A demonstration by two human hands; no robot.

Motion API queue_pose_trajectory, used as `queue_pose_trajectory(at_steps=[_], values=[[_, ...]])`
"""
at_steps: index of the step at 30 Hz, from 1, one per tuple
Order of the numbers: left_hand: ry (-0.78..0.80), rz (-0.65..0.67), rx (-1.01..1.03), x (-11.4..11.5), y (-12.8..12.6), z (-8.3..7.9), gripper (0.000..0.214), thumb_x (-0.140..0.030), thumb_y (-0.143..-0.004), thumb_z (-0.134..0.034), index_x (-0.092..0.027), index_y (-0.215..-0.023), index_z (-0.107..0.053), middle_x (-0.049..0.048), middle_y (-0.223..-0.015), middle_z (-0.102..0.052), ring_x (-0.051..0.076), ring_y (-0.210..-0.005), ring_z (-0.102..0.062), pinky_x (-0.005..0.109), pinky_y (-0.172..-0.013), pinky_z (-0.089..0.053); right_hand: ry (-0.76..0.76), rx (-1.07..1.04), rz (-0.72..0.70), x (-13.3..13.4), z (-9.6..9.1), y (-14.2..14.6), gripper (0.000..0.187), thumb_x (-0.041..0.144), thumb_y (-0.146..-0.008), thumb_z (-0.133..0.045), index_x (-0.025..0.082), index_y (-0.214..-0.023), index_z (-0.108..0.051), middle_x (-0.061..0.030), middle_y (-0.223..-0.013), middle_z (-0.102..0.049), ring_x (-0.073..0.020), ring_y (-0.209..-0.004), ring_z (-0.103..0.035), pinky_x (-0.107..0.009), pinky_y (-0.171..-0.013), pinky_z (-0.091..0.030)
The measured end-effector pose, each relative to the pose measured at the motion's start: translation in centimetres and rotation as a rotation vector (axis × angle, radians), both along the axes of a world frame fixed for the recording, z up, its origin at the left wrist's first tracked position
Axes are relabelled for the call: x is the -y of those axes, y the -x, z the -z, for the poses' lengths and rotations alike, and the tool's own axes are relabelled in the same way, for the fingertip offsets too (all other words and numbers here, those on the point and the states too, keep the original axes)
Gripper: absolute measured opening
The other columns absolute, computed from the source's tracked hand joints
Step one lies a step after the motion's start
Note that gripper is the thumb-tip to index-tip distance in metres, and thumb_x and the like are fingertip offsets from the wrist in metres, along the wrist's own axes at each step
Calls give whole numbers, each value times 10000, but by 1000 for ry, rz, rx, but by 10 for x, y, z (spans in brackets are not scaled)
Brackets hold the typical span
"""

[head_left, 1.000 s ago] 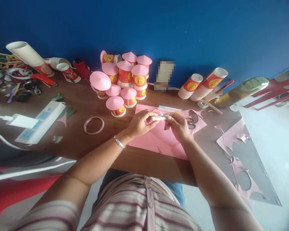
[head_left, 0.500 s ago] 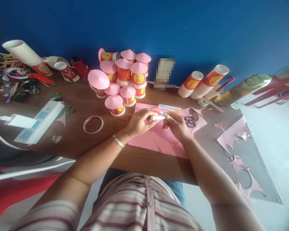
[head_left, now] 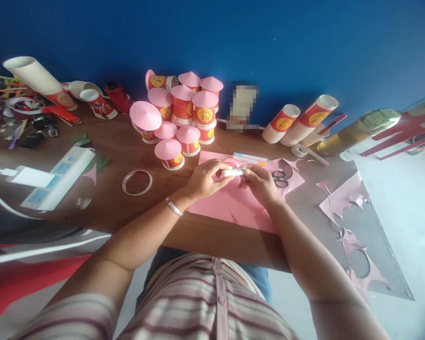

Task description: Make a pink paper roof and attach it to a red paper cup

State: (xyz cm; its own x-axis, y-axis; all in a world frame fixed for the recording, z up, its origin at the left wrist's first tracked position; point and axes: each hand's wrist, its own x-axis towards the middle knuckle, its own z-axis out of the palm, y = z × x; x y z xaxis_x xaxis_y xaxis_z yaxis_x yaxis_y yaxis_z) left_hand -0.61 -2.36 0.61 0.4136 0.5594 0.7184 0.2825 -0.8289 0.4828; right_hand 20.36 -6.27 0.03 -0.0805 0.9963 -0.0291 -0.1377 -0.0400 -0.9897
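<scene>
A small white tube [head_left: 233, 173] with faint printing lies level between my two hands. My left hand [head_left: 206, 179] pinches its left end between thumb and fingers. At the other end, my right hand [head_left: 260, 184] has thumb and fingers closed on it. Under both hands is a pink paper sheet [head_left: 217, 203], partly hidden by them. Just right of my right hand lie dark-handled scissors [head_left: 280, 179]. Behind the hands, two pens [head_left: 250, 159] rest on the sheet's far edge. To the left stand several red paper cups with pink cone tops [head_left: 169, 151].
A cut cup ring [head_left: 136, 183] and a power strip [head_left: 58, 179] with a plugged-in charger lie left. Stacked paper cups [head_left: 281, 123], a tape roll [head_left: 299, 150] and a gold bottle [head_left: 357, 131] are back right. Pink paper scraps [head_left: 345, 196] lie along the right edge.
</scene>
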Motion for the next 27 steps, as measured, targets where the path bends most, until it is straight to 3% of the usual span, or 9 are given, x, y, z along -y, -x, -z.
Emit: queue_pose_trajectory(at_steps=[9, 13, 15, 19, 22, 27], values=[[47, 21, -37, 1, -1, 4, 105, -257, -932, -686, -214, -1006, -624, 2, -822, -734, 138, -714, -669, 345, -862, -583, 43, -15, -26, 0, 1, 0, 480, 643, -844, -743, 201, -703, -621, 32, -640, -520, -109, -532, -505, -286, -570, -527], [94, 26, -28, 0, -1, 3, 106, -268, -947, -674, -210, -1024, -630, 21, -904, -762, 133, -743, -684, 320, -835, -584, 34, -126, -11, 0, -4, 7, 459, 629, -721, -846, 218, -852, -687, 53, -628, -499, -121, -561, -490, -300, -588, -546], [168, 55, -49, -2, 0, 3, 203, -310, -934, -704, -206, -1092, -629, 43, -992, -770, 132, -771, -690, 293, -789, -583, 16, -125, 17, 1, -7, 10, 445, 588, -697, -871, 230, -888, -690, 64, -620, -477, -118, -556, -462, -301, -586, -547], [281, 80, -195, -8, 4, 3, 489, -334, -814, -833, -206, -1228, -607, 46, -1016, -756, 162, -833, -689, 291, -762, -579, -109, 33, 205, 2, -10, 10, 375, 576, -791, -803, 235, -852, -660, 44, -686, -529, -105, -549, -452, -297, -585, -537], [298, 41, -383, -11, 9, 1, 317, -222, -806, -779, -206, -1097, -653, 25, -950, -742, 191, -881, -689, 302, -755, -563, -197, 260, 294, 5, -9, 8, 312, 532, -847, -767, 233, -887, -688, -2, -808, -613, -135, -645, -563, -293, -600, -532], [341, -92, -572, -13, 11, 0, 96, -156, -840, -613, -214, -898, -662, 32, -902, -717, 203, -807, -690, 297, -645, -509, -325, 540, 228, 10, -8, 12, 237, 446, -923, -694, 239, -813, -732, -27, -917, -604, -141, -715, -582, -292, -635, -518]])
